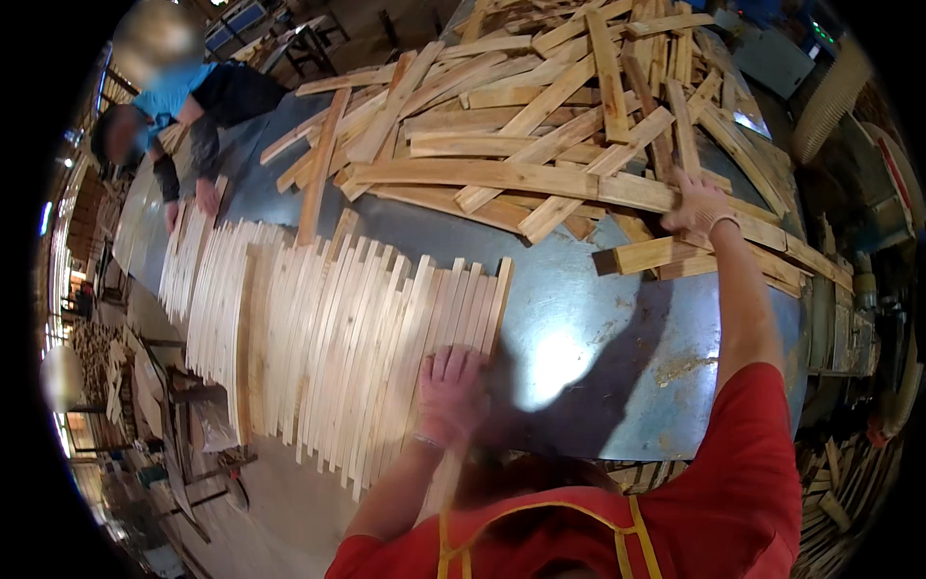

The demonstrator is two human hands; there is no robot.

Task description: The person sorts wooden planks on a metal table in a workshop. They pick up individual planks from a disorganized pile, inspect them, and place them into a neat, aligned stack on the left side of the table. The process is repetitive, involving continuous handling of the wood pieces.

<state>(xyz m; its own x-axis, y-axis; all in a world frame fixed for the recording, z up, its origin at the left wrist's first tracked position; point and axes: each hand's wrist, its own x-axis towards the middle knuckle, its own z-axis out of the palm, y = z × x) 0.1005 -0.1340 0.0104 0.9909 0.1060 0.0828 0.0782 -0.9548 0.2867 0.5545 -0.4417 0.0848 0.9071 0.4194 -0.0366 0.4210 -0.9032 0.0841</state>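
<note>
Left hand [451, 394]: fingers laid over the right end of a side-by-side row of narrow, pale wooden slats [333, 333]; row runs left from them. Thumb hidden, can't tell if gripping. Right hand [698, 205]: fingers on a loose heap of flat yellowish-brown wooden planks [540, 111], most of it beyond and left of them; clenched or not, can't tell. Shiny grey metal tabletop [579, 318] between both hands' fingers. Co-worker's hand [206, 197] well left of the left fingers.
</note>
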